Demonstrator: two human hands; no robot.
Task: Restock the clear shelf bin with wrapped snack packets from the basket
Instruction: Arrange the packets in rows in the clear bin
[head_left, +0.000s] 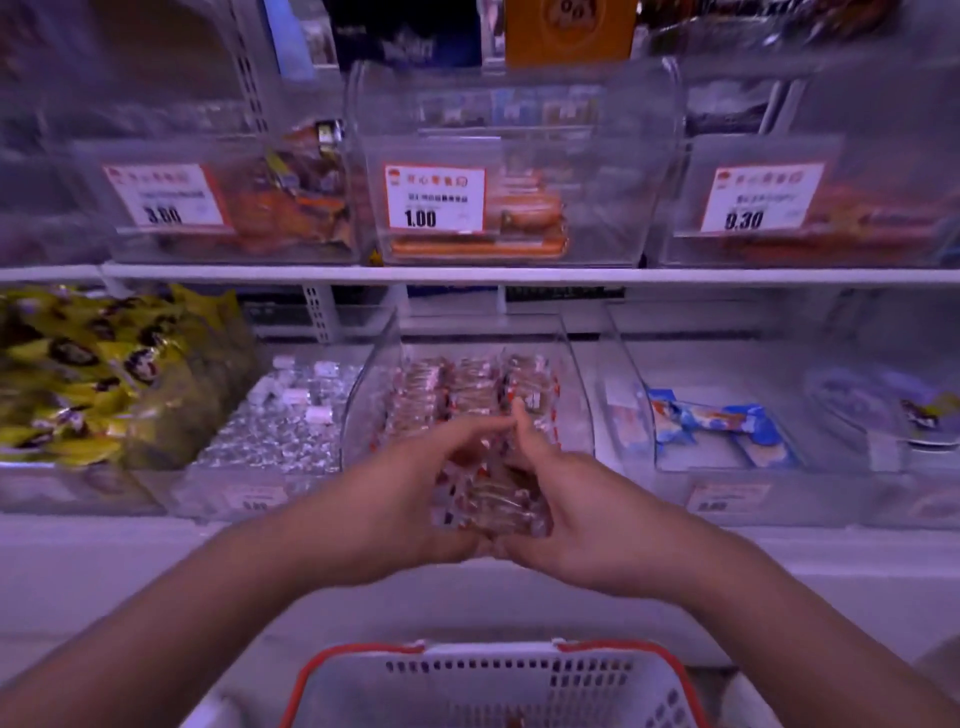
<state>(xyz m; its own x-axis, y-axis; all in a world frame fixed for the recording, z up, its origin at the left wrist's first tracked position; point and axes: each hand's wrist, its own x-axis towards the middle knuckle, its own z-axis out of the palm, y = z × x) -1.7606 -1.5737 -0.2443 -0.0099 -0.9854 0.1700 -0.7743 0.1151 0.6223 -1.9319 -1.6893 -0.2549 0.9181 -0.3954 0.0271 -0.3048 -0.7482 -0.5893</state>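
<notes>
Left hand (415, 499) and right hand (561, 499) cupping together, fingers curling around clump of clear red-printed wrapped snack packets (488, 493). Clump hovering at front lip of clear plastic shelf bin (576, 379), bin lying straight ahead, red-rimmed white basket (493, 675) sitting below.

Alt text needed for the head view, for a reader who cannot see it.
Left hand and right hand together grip a bunch of clear red-printed wrapped snack packets at the front of a clear plastic shelf bin part-filled with the same packets. A white basket with red rim sits below.
</notes>
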